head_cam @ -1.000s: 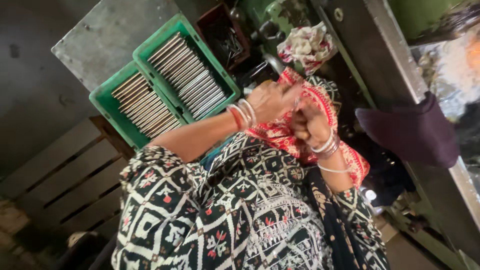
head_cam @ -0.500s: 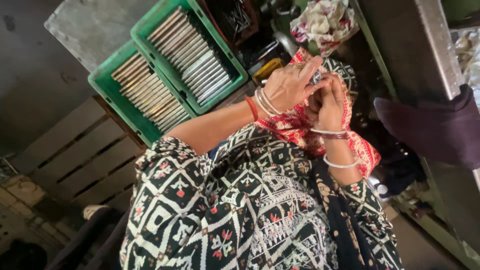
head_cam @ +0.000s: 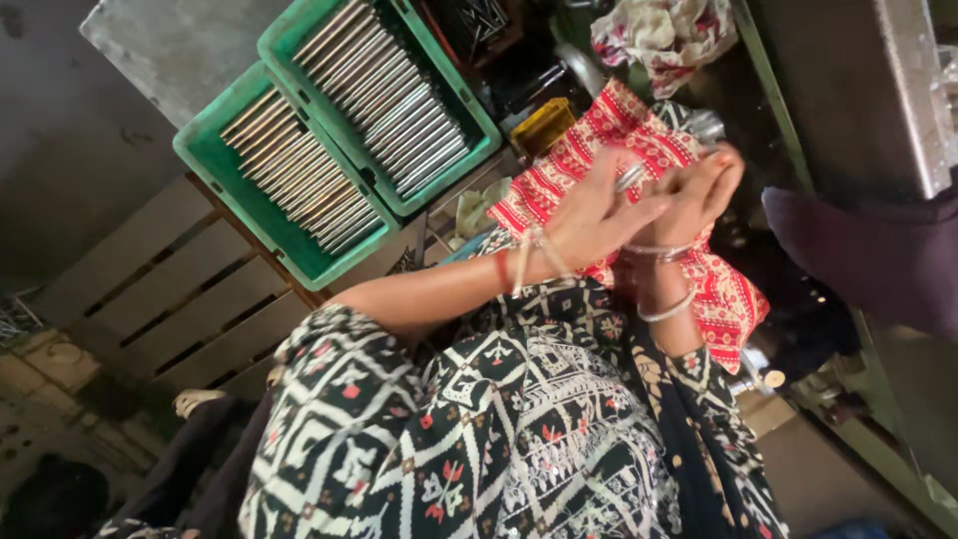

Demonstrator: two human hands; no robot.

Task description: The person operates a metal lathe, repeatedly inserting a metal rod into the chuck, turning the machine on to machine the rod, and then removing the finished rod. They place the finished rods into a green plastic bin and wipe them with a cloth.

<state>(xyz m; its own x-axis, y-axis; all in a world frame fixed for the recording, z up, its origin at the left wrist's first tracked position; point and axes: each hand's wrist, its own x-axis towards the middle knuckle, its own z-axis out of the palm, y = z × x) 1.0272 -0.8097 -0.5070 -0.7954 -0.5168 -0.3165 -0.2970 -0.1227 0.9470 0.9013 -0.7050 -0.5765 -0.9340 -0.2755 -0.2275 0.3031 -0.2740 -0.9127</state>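
Two green plastic crates (head_cam: 329,160) filled with rows of long metal rods (head_cam: 394,105) are seen at the left, touching each other. Further right, a small silvery metal piece (head_cam: 631,178) is pinched in the left hand (head_cam: 599,215), which is pressed against the right hand (head_cam: 699,195) over one red patterned cloth (head_cam: 639,150); the right hand's grip cannot be told.
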